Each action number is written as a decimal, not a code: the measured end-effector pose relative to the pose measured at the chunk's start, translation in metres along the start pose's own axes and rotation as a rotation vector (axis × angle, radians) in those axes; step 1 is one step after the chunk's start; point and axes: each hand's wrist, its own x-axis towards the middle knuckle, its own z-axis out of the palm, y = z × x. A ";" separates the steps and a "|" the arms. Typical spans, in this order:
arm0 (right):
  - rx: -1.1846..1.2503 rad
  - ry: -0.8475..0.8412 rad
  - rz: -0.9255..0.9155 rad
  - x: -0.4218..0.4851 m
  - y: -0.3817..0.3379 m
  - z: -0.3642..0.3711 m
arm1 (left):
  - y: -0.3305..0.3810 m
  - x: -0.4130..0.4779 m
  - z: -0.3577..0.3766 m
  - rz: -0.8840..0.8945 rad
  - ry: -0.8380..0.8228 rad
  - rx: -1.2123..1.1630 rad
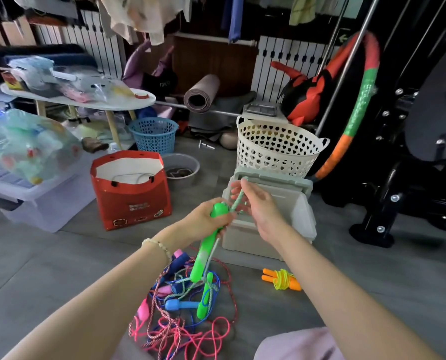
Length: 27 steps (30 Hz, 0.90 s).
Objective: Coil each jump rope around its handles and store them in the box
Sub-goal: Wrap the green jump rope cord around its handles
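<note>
My left hand [206,220] grips a bright green jump rope handle [207,252] near its top, held upright above the floor. My right hand [255,201] pinches the pale green braided rope [238,198] that runs up from the handle's top. The second green handle [205,300] lies in a tangled pile of jump ropes [183,313] with pink, blue and red cords on the floor below. A coiled orange-handled rope with yellow cord [281,279] lies to the right. The open grey box [271,216] stands just behind my hands.
A red paper bag [133,193] stands left of the box, a cream perforated basket [279,149] behind it, and a blue basket [154,133] farther back. A clear storage bin [32,201] sits at left. Black gym equipment [411,152] fills the right side.
</note>
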 end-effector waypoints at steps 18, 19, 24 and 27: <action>0.340 -0.322 0.298 -0.007 0.022 0.019 | 0.042 0.002 -0.023 0.030 0.129 -0.729; 0.301 -0.384 0.325 -0.008 0.024 0.020 | 0.041 0.003 -0.027 0.031 0.161 -0.754; -0.128 -0.415 0.186 -0.015 0.024 0.013 | 0.018 0.006 -0.053 0.021 0.392 -0.618; 0.104 -0.157 0.063 -0.004 0.005 0.000 | 0.004 0.000 -0.056 -0.149 0.296 -0.278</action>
